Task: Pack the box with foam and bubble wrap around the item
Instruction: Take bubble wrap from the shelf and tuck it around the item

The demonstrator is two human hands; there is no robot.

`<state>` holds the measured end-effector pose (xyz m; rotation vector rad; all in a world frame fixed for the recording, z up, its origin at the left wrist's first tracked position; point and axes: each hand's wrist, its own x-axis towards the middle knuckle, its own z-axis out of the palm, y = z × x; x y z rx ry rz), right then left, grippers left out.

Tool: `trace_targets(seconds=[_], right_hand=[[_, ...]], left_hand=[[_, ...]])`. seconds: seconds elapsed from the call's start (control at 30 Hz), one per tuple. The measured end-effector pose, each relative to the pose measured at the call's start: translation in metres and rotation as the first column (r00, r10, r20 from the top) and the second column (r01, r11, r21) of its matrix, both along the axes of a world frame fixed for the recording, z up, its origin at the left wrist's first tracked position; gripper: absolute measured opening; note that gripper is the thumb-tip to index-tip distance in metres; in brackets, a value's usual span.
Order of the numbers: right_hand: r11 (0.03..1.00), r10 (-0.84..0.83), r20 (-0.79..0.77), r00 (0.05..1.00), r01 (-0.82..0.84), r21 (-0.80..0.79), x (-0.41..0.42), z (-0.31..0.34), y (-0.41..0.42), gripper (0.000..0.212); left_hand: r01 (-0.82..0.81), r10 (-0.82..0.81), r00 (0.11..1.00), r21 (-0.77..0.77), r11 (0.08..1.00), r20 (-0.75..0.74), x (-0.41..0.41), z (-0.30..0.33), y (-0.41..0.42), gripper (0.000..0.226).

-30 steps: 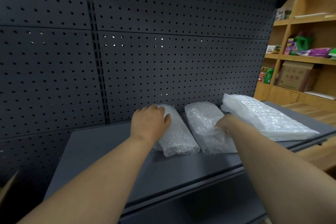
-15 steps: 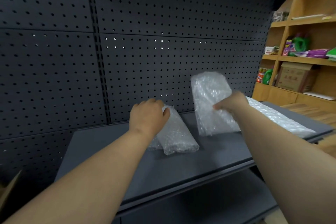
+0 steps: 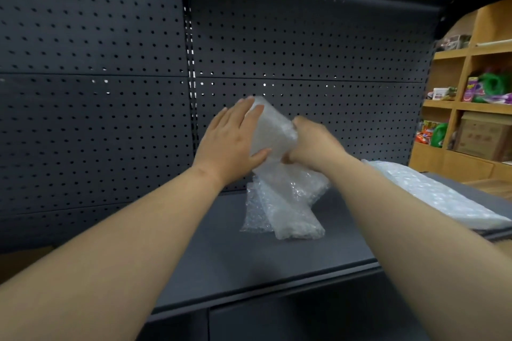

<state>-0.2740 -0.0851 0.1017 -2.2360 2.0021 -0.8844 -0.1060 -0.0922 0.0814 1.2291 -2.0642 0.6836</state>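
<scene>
My right hand [image 3: 313,144] grips a folded bubble wrap bundle [image 3: 270,130] and holds it upright above the dark shelf [image 3: 210,252]. My left hand [image 3: 230,144] lies flat against the bundle's left side, fingers straight and thumb spread beneath it. Directly below, a second bubble wrap bundle [image 3: 288,210] lies on the shelf with a loose flap at its left. A larger, flatter bubble wrap pack [image 3: 432,191] rests at the shelf's right end. No box or foam shows in view.
A black pegboard wall [image 3: 110,119] backs the shelf. Wooden shelving [image 3: 471,108] with cartons and coloured packets stands at the far right. A lower shelf edge [image 3: 277,310] runs beneath the front.
My right hand lifted its bundle off the shelf and carried it left, over the other bundle. My left hand left the shelf bundle and rose to press the raised one.
</scene>
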Motion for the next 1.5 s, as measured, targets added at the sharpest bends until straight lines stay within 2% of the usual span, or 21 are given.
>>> trace_targets(seconds=[0.17, 0.3, 0.4, 0.47, 0.6, 0.67, 0.7, 0.87, 1.0, 1.2, 1.27, 1.37, 1.5], right_hand=[[0.99, 0.138, -0.256, 0.957, -0.13, 0.048, 0.043, -0.013, 0.011, 0.051], [0.971, 0.235, -0.352, 0.906, -0.238, 0.037, 0.083, -0.019, 0.019, 0.044], [0.955, 0.261, -0.448, 0.855, -0.295, -0.006, 0.113, -0.023, 0.027, 0.042], [0.943, 0.268, -0.498, 0.825, -0.331, -0.041, 0.134, -0.028, 0.032, 0.041], [0.916, 0.296, -0.497, 0.816, -0.39, -0.095, 0.181, -0.043, 0.036, 0.036], [0.907, 0.316, -0.47, 0.824, -0.407, -0.105, 0.209, -0.051, 0.038, 0.036], [0.906, 0.334, -0.442, 0.833, -0.413, -0.095, 0.224, -0.054, 0.04, 0.037], [0.925, 0.352, -0.409, 0.842, -0.38, 0.015, 0.309, -0.067, 0.053, 0.031], [0.944, 0.324, -0.317, 0.891, -0.325, 0.05, 0.381, -0.083, 0.071, 0.03], [0.973, 0.217, -0.065, 0.974, -0.211, 0.088, 0.461, -0.11, 0.085, 0.021], [0.976, 0.181, 0.022, 0.983, -0.182, 0.12, 0.475, -0.117, 0.086, 0.02], [0.976, 0.137, 0.167, 0.976, -0.162, 0.144, 0.491, -0.125, 0.085, 0.02], [0.961, 0.133, 0.374, 0.918, -0.211, 0.177, 0.504, -0.131, 0.086, 0.024]], left_hand=[[-0.046, 0.032, 0.981, 0.071, 0.996, 0.19, 0.049, 0.0, 0.018, 0.091], [-0.19, 0.135, 0.946, 0.167, 0.968, 0.293, 0.088, 0.001, 0.035, 0.091], [-0.286, 0.199, 0.929, 0.265, 0.921, 0.312, 0.115, 0.001, 0.045, 0.088], [-0.327, 0.231, 0.923, 0.314, 0.891, 0.307, 0.134, -0.001, 0.05, 0.077], [-0.39, 0.326, 0.92, 0.435, 0.811, 0.217, 0.178, -0.012, 0.062, 0.033], [-0.405, 0.368, 0.914, 0.444, 0.799, 0.17, 0.202, -0.019, 0.071, 0.015], [-0.414, 0.384, 0.909, 0.433, 0.801, 0.16, 0.216, -0.023, 0.076, 0.013], [-0.451, 0.467, 0.882, 0.394, 0.801, 0.061, 0.305, -0.043, 0.107, 0.013], [-0.477, 0.52, 0.854, 0.397, 0.784, -0.002, 0.373, -0.063, 0.125, 0.018], [-0.324, 0.435, 0.891, 0.491, 0.809, -0.128, 0.441, -0.087, 0.139, 0.022], [-0.264, 0.415, 0.888, 0.517, 0.814, -0.2, 0.451, -0.092, 0.14, 0.017], [-0.238, 0.433, 0.853, 0.52, 0.82, -0.292, 0.459, -0.1, 0.138, 0.013], [-0.221, 0.484, 0.75, 0.518, 0.826, -0.452, 0.461, -0.111, 0.129, 0.02]])
